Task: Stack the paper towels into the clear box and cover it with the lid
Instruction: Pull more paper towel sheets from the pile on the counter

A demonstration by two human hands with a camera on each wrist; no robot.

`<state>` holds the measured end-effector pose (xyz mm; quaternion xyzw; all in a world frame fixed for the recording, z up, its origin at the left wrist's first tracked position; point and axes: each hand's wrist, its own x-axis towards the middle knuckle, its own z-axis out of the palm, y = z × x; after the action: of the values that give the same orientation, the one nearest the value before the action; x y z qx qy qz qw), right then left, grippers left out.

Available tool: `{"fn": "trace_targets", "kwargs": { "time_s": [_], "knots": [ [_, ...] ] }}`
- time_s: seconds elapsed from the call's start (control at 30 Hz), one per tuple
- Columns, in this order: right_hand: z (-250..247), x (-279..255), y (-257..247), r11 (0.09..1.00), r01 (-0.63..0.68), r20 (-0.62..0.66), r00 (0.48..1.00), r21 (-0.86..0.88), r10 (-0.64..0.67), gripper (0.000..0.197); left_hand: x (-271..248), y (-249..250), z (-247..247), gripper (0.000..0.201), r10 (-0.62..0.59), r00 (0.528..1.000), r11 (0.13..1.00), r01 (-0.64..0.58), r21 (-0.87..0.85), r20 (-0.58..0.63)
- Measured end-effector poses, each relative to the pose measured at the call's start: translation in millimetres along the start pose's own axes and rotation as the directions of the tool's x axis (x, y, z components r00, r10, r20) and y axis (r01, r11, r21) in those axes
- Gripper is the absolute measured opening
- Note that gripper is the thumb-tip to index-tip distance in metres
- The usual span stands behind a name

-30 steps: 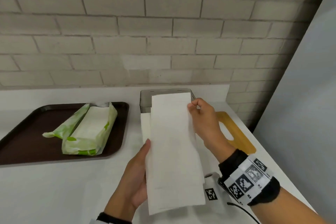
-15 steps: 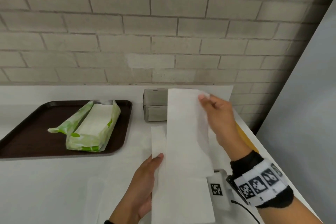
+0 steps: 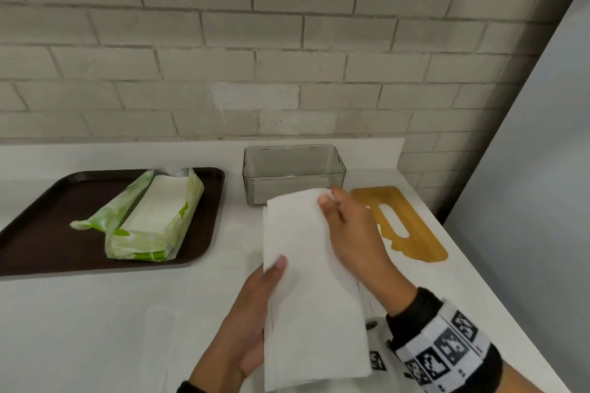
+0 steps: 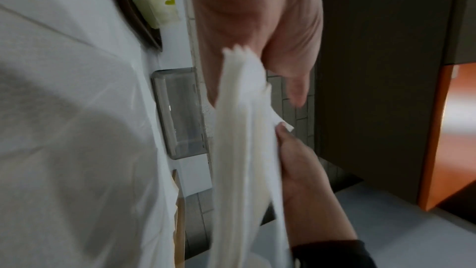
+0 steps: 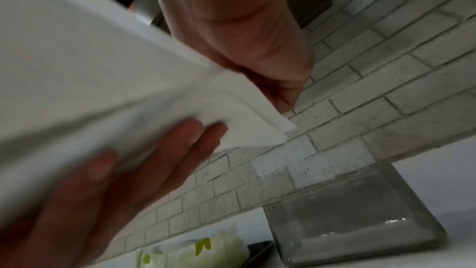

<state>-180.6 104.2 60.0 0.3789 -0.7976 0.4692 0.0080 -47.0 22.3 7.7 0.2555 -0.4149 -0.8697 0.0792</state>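
Both hands, left [image 3: 252,313] and right [image 3: 351,233], have a pinching grip on the towels [image 3: 306,281], held above the surface just short of the empty box [image 3: 293,169], so next they probably need lowering in flat.

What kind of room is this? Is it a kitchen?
Probably a kitchen or pantry corner, though I can't be sure. There is a white countertop against a pale brick-tiled wall, a dark brown serving tray holding a green-and-white pack of paper towels, and an empty clear plastic box.
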Motion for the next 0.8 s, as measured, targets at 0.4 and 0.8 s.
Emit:
{"fn": "trace_targets", "kwargs": {
  "time_s": [0.4,0.8],
  "knots": [
    [-15,-67,29,0.813,-0.534,0.552,0.760,0.230,0.343,0.031,7,7,-3,0.037,0.392,0.900,0.912,-0.407,-0.047,-0.190],
    [-16,-42,58,0.681,-0.414,0.175,0.903,0.604,0.393,0.034,14,-10,-42,0.031,0.510,0.816,0.820,-0.364,0.442,-0.274]
  ]
}}
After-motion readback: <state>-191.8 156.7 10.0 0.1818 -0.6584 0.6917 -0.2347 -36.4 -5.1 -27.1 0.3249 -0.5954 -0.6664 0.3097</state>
